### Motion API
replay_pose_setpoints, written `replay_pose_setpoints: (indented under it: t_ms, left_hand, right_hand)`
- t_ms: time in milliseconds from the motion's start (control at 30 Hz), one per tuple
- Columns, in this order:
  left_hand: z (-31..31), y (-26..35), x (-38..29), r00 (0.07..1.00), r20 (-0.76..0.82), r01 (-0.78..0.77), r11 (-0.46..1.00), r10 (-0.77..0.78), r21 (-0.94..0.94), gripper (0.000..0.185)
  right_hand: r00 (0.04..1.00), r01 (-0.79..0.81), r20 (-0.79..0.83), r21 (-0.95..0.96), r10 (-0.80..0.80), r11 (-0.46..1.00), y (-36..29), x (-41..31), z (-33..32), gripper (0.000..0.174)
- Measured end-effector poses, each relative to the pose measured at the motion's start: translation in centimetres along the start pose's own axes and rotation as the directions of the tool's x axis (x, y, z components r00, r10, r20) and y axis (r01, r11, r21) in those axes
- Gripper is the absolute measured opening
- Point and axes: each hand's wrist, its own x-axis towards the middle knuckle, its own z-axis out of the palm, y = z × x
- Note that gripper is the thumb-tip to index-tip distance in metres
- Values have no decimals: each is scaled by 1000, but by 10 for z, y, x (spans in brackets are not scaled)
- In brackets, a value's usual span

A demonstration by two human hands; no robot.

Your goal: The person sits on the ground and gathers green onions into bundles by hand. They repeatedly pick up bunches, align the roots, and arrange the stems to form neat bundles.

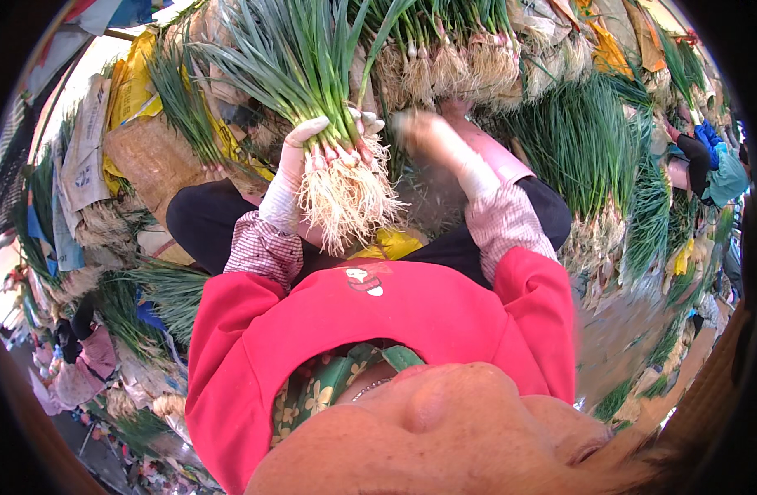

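My left hand [290, 166], in a white glove, grips a bunch of long green allium plants [319, 80], which look like green garlic or spring onions. Their leaves fan up and away from me. Below the fist, pinkish bulbs and a thick mass of pale roots [351, 201] hang over my lap. To the right of this bunch, my right hand [429, 137] is raised and blurred by motion, apart from the roots. Whether its fingers hold anything is not visible.
Rooted bunches [446, 52] stand in a row ahead. A large green heap [592, 148] lies right of my knee. Brown sacking [146, 158] and a yellow printed bag [134, 80] are at left. A person in a teal top [725, 176] works at far right, another person [84, 371] at lower left.
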Motion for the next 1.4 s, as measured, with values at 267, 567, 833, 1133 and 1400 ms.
replay_pose_setpoints:
  t_ms: [267,567,833,1133,1400]
  left_hand:
    - [7,22,-29,986,-63,162,981,-156,107,48]
    - [12,3,-21,998,-53,-31,984,22,-177,48]
    - [-1,34,-12,991,-10,-136,985,136,-104,72]
    - [-17,13,-10,999,-32,-24,988,19,-150,59]
    - [7,5,-3,977,-211,27,999,-17,44,50]
  right_hand:
    - [890,287,-410,161,-201,944,-75,49,27,30]
    - [930,74,-195,-731,-312,678,40,60,40,30]
    - [736,-399,-629,-702,-250,590,-80,44,-83,55]
    - [748,-256,-598,-658,-286,708,-49,26,-93,42]
    - [811,116,-449,-503,-374,856,-79,-17,25,36]
